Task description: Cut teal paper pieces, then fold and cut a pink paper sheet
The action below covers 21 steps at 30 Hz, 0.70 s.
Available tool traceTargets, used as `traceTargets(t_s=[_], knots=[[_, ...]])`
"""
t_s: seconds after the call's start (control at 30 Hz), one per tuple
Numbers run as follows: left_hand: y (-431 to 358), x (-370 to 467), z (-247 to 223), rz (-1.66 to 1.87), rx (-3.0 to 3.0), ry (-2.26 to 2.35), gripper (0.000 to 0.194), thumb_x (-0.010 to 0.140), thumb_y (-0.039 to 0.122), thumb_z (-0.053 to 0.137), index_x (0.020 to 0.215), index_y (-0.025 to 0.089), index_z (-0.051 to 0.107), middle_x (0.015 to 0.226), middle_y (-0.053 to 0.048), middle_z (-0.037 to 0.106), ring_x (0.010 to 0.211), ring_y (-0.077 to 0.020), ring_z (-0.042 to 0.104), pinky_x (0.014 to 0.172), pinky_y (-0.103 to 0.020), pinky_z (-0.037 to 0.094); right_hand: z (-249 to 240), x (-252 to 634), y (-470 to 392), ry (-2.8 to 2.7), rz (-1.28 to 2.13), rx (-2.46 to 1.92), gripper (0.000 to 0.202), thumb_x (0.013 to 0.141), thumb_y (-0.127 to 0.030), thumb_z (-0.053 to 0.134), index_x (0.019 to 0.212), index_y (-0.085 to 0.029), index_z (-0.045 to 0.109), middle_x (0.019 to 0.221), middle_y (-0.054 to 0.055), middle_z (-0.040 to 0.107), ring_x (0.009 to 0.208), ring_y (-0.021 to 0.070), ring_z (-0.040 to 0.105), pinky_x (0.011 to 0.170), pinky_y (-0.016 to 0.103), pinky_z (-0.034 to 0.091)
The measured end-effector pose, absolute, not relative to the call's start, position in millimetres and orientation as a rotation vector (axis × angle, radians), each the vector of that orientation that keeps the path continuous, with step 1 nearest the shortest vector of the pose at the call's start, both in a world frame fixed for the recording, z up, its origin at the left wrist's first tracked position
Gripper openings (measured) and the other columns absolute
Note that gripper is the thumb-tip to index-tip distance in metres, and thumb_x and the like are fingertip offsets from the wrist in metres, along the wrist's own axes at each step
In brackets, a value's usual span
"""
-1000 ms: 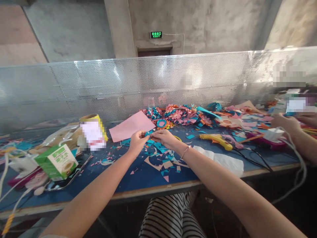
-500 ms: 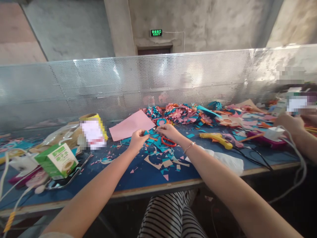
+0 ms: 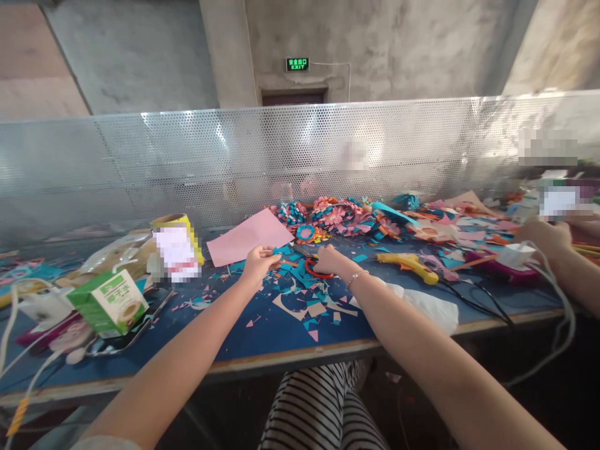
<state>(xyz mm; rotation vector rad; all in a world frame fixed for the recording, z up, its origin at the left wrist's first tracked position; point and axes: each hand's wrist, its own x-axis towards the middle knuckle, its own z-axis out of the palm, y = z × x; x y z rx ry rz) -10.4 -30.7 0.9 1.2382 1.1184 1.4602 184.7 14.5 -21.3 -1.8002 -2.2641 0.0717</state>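
Red-handled scissors [image 3: 310, 269] lie among the paper scraps, blades pointing away to the upper left. My right hand [image 3: 330, 260] is over their handles, its fingers curled on them. To the left, my left hand [image 3: 259, 264] is held above the scraps with thumb and fingers drawn together. Blue paper shows by its fingertips, but whether a piece is in the pinch I cannot make out. Behind that hand a pink paper sheet [image 3: 250, 236] lies flat. A blue and orange paper flower [image 3: 306, 234] rests just beyond the scissors.
Paper flowers [image 3: 340, 215] are heaped along the perforated metal screen [image 3: 234, 162]. A yellow glue gun [image 3: 409, 265] and a white plastic bag [image 3: 429, 306] lie to the right. On the left stand a green box [image 3: 109, 303] and a yellow roll [image 3: 191, 236]. A co-worker's hands [image 3: 546, 240] are far right.
My right hand has moved from near the paper flower down toward me, onto the scissors' handles. My left hand has shifted slightly left, and the blue piece at its fingertips shows less clearly.
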Motion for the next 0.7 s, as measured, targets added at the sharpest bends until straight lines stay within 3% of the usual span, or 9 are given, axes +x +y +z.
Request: traceTargets(t_s=[0.23, 0.47, 0.7], knots=[[-28.4, -10.7, 1.2, 1.516, 1.071, 1.015, 0.022, 0.062, 0.002, 0.060, 0.080, 0.013, 0.053, 0.062, 0.000, 0.059, 0.059, -0.0152, 0.065, 0.066, -0.029, 0.053, -18.8, 189.1, 13.3, -2.219, 0.168, -1.909, 0.023, 0.070, -0.026, 0.056, 0.083, -0.012, 0.069, 0.075, 0.017, 0.067, 0.071, 0.0246, 0.064, 0.055, 0.027, 0.042], [-25.7, -11.7, 4.0, 1.434, 0.846, 0.949, 0.017, 0.063, -0.004, 0.051, 0.070, 0.011, 0.053, 0.056, -0.003, 0.060, 0.059, -0.0164, 0.065, 0.057, -0.023, 0.052, -6.9, 190.4, 6.0, -1.947, 0.249, -1.842, 0.044, 0.080, -0.050, 0.044, 0.089, -0.011, 0.063, 0.091, 0.017, 0.066, 0.079, 0.0238, 0.063, 0.056, 0.025, 0.041], [-23.0, -11.0, 2.8, 1.514, 0.788, 0.975, 0.016, 0.067, -0.004, 0.053, 0.063, 0.011, 0.054, 0.052, -0.002, 0.058, 0.054, -0.0127, 0.062, 0.059, -0.022, 0.054, -8.7, 186.6, 3.1, -1.875, 0.222, -1.688, 0.042, 0.078, -0.047, 0.049, 0.101, -0.011, 0.052, 0.100, 0.016, 0.063, 0.087, 0.0258, 0.060, 0.060, 0.026, 0.040]])
